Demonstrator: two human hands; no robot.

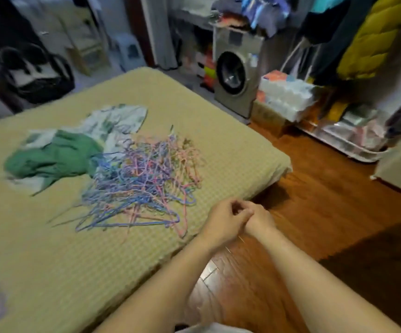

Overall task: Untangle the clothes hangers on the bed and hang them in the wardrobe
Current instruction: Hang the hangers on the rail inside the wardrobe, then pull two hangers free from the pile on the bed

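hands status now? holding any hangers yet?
Left hand: fingers curled, clasped against the right, no hanger in it.
Right hand: curled, partly hidden behind the left, nothing visibly held.
Hanger pile: untouched on the bed.

A bed (pixel 50 260) is covered by a yellow-green textured spread. A tangled pile of pink, blue and purple hangers (pixel 144 181) is laid on it, touched by crumpled green and patterned white clothes (pixel 57 157).

bed (pixel 50 272): matt yellow cloth cover, waffle-textured | hangers (pixel 141 181): thin, smooth, blue and pink coated wire | green garment (pixel 53 157): soft crumpled cloth | floor (pixel 326 212): glossy reddish wood boards | washing machine (pixel 236 73): smooth grey casing
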